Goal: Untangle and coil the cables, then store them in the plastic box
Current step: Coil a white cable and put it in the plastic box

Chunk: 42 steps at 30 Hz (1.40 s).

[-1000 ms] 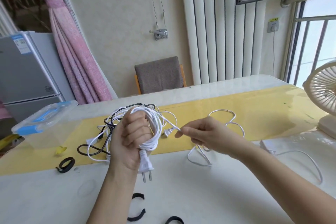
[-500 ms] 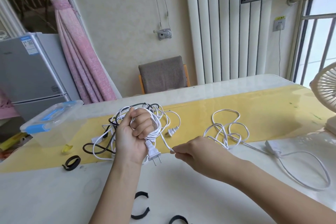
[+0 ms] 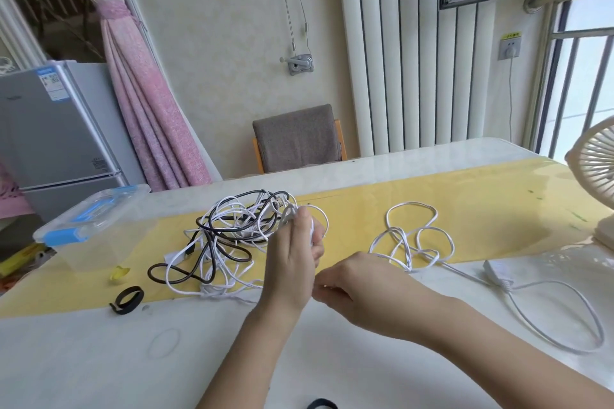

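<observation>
The left hand is curled around the white cable coil with its back toward the camera, so only a few strands show past the fingers. The right hand has its fingertips drawn together against the heel of the left hand; whether a strand lies between them cannot be told (the contact point is hidden). Directly behind the left hand, just beside the coil, the tangle of black and white cables lies on the yellow runner. A second white cable lies in loose loops to the right, apart from both hands. The plastic box, with its blue-latched lid on, stands at the left, well apart from the coil. 1 black strap lies in front of it, and a fan stands at the far right. Compared with 0.5 s ago, the left hand has turned, the plug is no longer visible, and the right hand has closed in on the left.
</observation>
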Tool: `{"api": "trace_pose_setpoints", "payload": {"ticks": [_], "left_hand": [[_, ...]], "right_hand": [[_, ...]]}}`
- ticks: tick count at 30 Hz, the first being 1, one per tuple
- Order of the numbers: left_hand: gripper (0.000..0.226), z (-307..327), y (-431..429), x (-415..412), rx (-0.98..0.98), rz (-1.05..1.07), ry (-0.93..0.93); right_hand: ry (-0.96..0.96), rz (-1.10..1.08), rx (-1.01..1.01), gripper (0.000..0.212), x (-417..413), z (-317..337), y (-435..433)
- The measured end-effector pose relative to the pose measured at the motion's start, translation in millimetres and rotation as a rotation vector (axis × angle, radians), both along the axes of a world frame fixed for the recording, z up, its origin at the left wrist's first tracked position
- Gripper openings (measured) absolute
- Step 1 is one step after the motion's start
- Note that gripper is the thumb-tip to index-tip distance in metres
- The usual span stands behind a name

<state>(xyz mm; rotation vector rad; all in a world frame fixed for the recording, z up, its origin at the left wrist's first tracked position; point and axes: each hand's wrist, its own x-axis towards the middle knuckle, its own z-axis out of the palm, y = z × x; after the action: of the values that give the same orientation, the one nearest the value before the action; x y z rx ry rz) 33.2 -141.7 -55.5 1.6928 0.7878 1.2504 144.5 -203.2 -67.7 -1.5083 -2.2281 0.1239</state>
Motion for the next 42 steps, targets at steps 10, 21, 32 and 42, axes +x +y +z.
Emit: {"api": "trace_pose_setpoints", "payload": {"ticks": [10,21,32,42], "left_hand": [[0.051,-6,10,-5,0.080,-0.039,0.237],[0.065,7,2,-12,-0.541,-0.841,0.305],[0.040,8,13,-19,-0.674,-1.412,-0.248],[0.032,4,23,-18,-0.715,-1.305,-0.640]], "right_hand": [[0.374,0.038,-0.096,0.019,22,38,-14],[0.765,-0.044,0.011,0.031,58,54,-15],[0.864,0.009,-0.055,0.022,32,39,-6],[0.772,-0.115,0.017,0.031,12,22,0]]}}
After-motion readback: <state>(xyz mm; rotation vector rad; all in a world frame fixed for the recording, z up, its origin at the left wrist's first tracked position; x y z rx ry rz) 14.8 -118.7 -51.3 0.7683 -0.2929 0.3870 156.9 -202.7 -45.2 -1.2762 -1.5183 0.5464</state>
